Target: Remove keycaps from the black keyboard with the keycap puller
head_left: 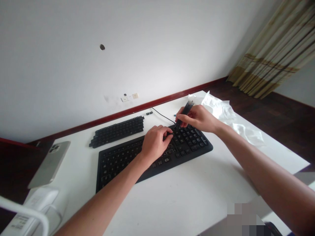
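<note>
A black keyboard (118, 160) with its keycaps off lies across the white table (187, 193). My left hand (154, 143) rests on its middle, fingers curled in a pinch against the keys; what they hold is too small to name. My right hand (198, 118) is over the keyboard's right end and grips a slim black tool (185, 113), its lower tip down by the keys near my left fingertips. Behind the keyboard, removed black keycaps (118, 130) are laid out in rows.
A grey phone (50, 163) stands propped at the table's left edge above a white device (36, 209). Crumpled clear plastic (226, 114) lies at the far right corner. A black cable (161, 114) runs back from the keyboard. Two loose keycaps (149, 113) sit near the wall.
</note>
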`<state>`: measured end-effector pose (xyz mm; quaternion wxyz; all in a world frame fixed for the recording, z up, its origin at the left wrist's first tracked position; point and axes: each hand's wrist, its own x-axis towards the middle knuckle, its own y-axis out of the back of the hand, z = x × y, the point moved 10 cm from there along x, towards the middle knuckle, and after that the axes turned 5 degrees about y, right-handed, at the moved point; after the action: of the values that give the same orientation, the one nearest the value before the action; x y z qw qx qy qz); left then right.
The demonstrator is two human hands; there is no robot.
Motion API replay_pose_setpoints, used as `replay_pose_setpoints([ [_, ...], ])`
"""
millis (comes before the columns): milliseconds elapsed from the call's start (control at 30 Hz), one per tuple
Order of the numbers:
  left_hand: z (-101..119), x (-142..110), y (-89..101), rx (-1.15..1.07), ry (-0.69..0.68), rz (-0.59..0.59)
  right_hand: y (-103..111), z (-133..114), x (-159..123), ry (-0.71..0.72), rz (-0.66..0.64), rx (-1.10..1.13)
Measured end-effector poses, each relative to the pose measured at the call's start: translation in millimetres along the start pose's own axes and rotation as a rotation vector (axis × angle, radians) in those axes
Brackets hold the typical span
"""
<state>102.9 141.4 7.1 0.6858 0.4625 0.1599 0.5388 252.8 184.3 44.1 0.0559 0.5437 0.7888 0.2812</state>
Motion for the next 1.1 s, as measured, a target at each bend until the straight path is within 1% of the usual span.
replay_pose_setpoints([
  [100,1,-1,0.4,0.015,0.0,0.006,-5,0,-1,-0.006,-0.081,-0.006],
  [167,1,-1,0.8,0.015,0.005,0.008,-11,4,-2,-0.024,-0.13,0.034],
  [300,2,-2,1.9,-0.003,0.003,0.009,-22,16,-4,-0.097,-0.18,0.127],
  [400,2,-1,1.4,-0.011,0.018,-0.009,-25,20,-5,-0.108,-0.164,0.132],
  [567,0,1,0.0,-0.016,0.062,-0.045,-21,10,-4,-0.031,-0.114,0.085],
  [733,-1,1,0.0,-0.028,0.092,-0.053,-21,2,-5,-0.07,-0.137,-0.036],
  [867,-2,1,-0.4,-0.019,0.104,-0.049,-24,0,-5,-0.059,-0.159,-0.076],
  [967,-3,0,-1.9,-0.004,0.111,-0.056,-25,3,-4,-0.055,-0.161,-0.058],
  [1100,-2,-1,-3.3,0.024,0.112,-0.057,-27,11,-4,-0.102,-0.183,0.047],
])
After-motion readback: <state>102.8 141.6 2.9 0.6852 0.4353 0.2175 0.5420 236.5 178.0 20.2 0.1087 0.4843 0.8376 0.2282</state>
